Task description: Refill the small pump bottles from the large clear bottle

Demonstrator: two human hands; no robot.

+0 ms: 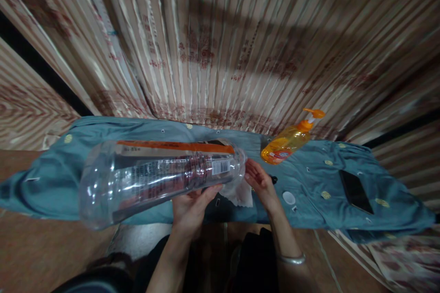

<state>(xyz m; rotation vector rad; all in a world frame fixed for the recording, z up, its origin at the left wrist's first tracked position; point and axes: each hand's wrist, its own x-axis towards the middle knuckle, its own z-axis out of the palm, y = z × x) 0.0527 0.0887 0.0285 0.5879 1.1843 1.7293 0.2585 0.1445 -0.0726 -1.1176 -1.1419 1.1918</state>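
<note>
A large clear plastic bottle (151, 174) with an orange-edged label lies sideways in the air above the blue cloth. My left hand (190, 206) grips it from below, thumb along its side near the right part. At the bottle's narrower right end, my right hand (259, 183) has its fingers bent against the rim; some fingertips are hidden behind it. Under that end is a crumpled white tissue (242, 193), partly covered by the bottle. A small round white disc (289, 198), like a cap, lies on the cloth right of my right hand.
An orange pump bottle (287, 144) stands on the blue cloth (309, 178) at the back. A black phone (355, 191) lies to the right. A small black item (274, 179) sits behind my right wrist. Striped curtain (220, 64) rises directly behind the cloth; tiled floor (44, 247) shows in front.
</note>
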